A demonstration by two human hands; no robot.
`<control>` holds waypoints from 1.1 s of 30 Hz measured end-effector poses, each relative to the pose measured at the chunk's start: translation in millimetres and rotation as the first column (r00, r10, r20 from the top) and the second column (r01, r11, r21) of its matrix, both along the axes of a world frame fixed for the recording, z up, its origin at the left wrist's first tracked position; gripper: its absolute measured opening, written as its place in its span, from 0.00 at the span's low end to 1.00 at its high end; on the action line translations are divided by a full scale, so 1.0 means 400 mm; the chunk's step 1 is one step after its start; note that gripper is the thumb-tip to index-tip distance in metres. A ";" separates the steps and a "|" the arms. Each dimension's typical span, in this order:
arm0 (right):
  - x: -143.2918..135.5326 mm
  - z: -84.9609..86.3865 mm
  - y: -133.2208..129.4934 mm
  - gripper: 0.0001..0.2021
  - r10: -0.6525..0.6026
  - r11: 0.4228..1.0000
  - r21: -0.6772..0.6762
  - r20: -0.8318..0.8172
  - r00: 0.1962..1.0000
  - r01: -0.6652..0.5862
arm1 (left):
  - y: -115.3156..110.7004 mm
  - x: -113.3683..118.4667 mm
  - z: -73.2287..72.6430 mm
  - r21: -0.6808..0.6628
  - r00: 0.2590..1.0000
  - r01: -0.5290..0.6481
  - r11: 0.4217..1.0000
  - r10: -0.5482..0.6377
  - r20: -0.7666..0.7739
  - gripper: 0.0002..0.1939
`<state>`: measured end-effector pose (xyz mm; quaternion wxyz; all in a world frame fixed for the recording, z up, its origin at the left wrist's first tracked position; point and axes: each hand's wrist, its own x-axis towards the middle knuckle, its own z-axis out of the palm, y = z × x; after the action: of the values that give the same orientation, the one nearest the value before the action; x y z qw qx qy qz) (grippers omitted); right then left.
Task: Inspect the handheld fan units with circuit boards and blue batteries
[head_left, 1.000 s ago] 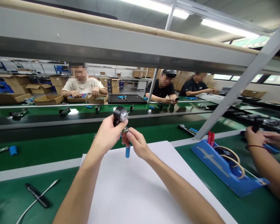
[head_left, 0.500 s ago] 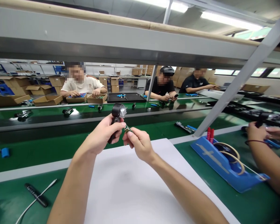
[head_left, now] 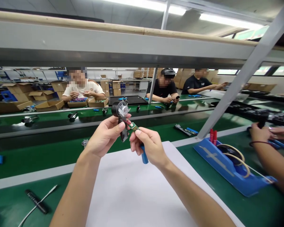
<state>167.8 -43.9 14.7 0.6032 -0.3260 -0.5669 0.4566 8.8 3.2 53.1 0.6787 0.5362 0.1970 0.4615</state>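
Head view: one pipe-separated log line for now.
left hand: holds black round-headed device | right hand: pinches green circuit board | blue cylinder: below right hand | white sheet: underneath

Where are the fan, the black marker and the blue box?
Fan (head_left: 115,109): head view, on its round black rim.
Marker (head_left: 32,197): head view, on its barrel, beside where the white cable (head_left: 27,213) crosses.
Box (head_left: 248,186): head view, on its side wall.

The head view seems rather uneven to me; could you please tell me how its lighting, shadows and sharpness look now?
Head view: ceiling lights nearly washed out; head view: glare patches on the far green belt; head view: faint, soft shadow on the white sheet; head view: co-worker's forearm dim and soft; head view: faces pixelated.
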 end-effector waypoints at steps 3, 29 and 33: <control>-0.001 0.004 -0.005 0.17 -0.010 1.000 -0.004 0.000 1.000 0.010 | -0.003 0.007 -0.001 -0.010 0.999 0.020 1.000 -0.020 0.026 0.22; 0.000 -0.007 -0.012 0.18 0.005 1.000 -0.002 0.041 0.999 -0.005 | 0.009 0.011 -0.029 0.080 0.993 -0.071 0.994 0.079 -0.091 0.26; 0.001 -0.010 -0.008 0.17 0.007 1.000 0.007 0.050 0.999 -0.007 | 0.010 0.011 -0.031 0.116 0.988 -0.109 0.987 0.120 -0.097 0.25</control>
<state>168.0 -47.3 10.6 0.5884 -0.3330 -0.5846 0.4485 13.2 7.3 40.7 0.6092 0.5841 0.2368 0.4813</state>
